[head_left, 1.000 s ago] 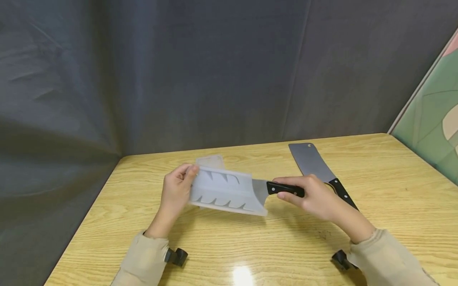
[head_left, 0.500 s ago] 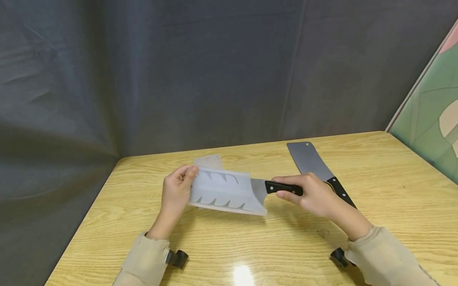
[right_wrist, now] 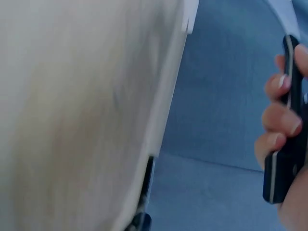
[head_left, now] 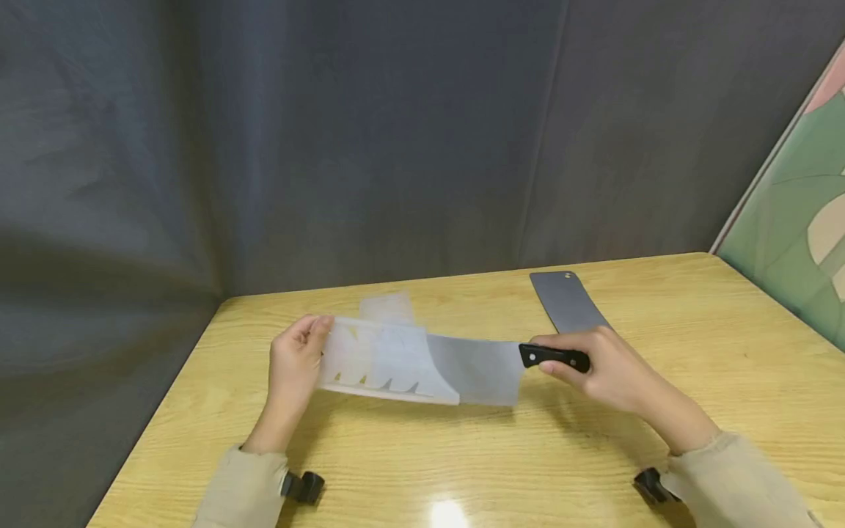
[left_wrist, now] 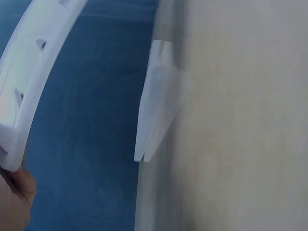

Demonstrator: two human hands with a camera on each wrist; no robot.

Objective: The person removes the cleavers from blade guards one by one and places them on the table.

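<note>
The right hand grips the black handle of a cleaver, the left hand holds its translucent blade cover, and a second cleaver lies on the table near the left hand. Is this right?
Not quite. The head view shows the second cleaver beside the right hand, not the left hand. The handle and the blade cover are as you say.

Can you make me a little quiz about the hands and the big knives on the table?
1. True or false: the right hand grips a black knife handle.
2. What does the left hand pinch? A) a cup B) a clear blade cover C) a spoon
3. How many cleavers are in view?

Key: 1 true. 2 B. 3 two: the held cleaver, partly out of its cover, and a second cleaver lying on the table.
</note>
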